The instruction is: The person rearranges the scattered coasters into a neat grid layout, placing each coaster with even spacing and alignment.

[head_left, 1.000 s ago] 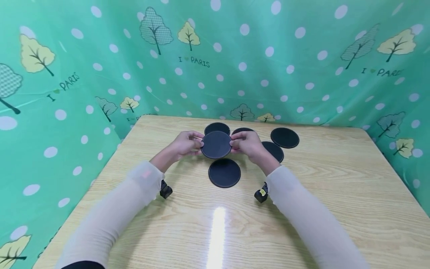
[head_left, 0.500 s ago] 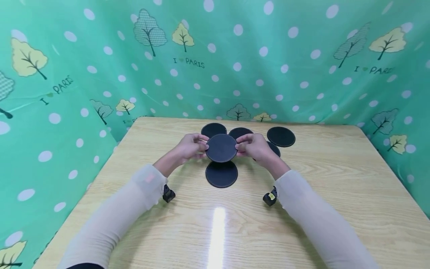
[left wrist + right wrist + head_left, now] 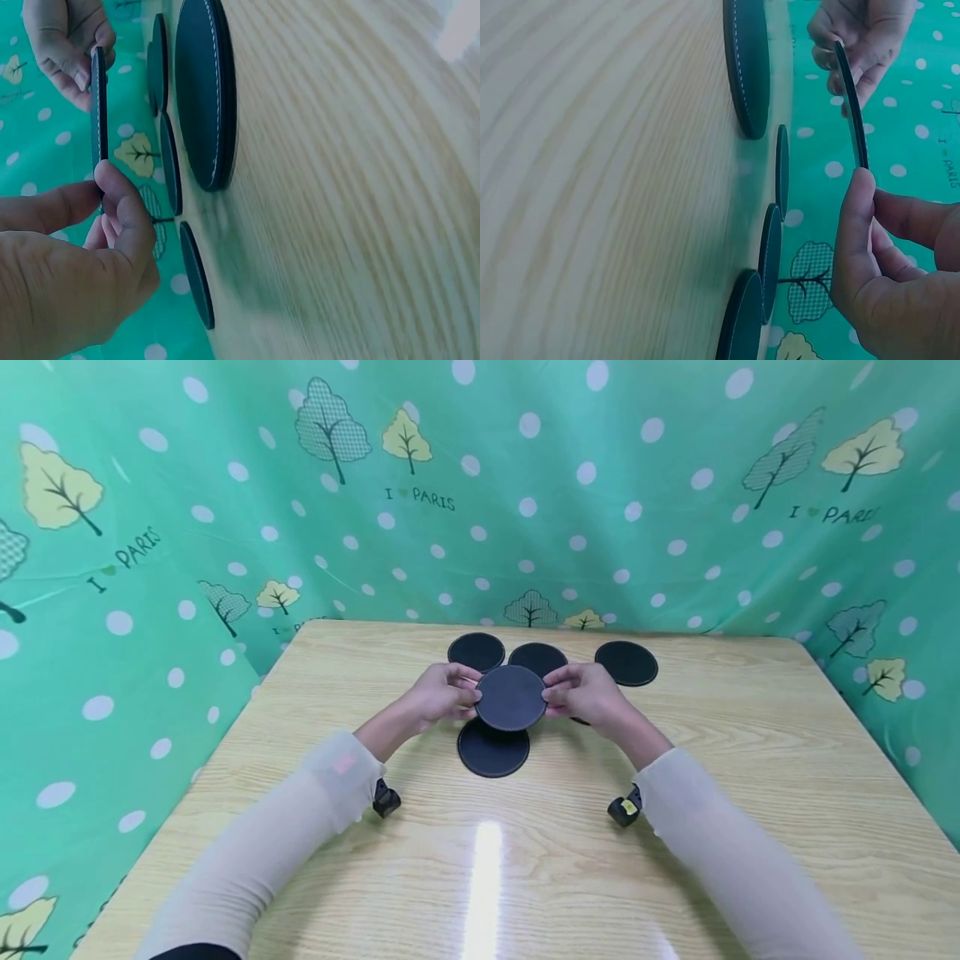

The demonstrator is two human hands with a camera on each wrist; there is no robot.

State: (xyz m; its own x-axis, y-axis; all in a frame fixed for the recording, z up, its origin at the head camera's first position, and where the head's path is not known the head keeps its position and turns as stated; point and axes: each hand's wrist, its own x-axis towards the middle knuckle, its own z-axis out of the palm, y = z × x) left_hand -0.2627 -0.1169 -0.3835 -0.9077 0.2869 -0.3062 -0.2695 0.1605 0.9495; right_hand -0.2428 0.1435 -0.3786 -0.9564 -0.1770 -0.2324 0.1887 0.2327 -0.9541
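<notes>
A round black coaster (image 3: 511, 697) with pale edge stitching is held up off the table between both hands. My left hand (image 3: 444, 693) pinches its left edge between thumb and fingers. On the opposite edge, my right hand (image 3: 588, 693) pinches it likewise. Both wrist views show the held coaster (image 3: 98, 112) edge-on, apart from everything below. Just under and nearer to me, another coaster (image 3: 492, 755) lies on the table, partly covered by the held one; its side looks thick in the left wrist view.
Further back on the wooden table (image 3: 360, 652) lie a left coaster (image 3: 476, 649), a middle coaster (image 3: 538, 655) and a right coaster (image 3: 626, 663). One more is mostly hidden behind my right hand. A green patterned curtain (image 3: 480, 485) hangs along the table's back and left.
Both hands have carried the held coaster to the right and slightly toward me, uncovering more of the back coasters. The head view has shifted slightly. The coasters on the table stay put.
</notes>
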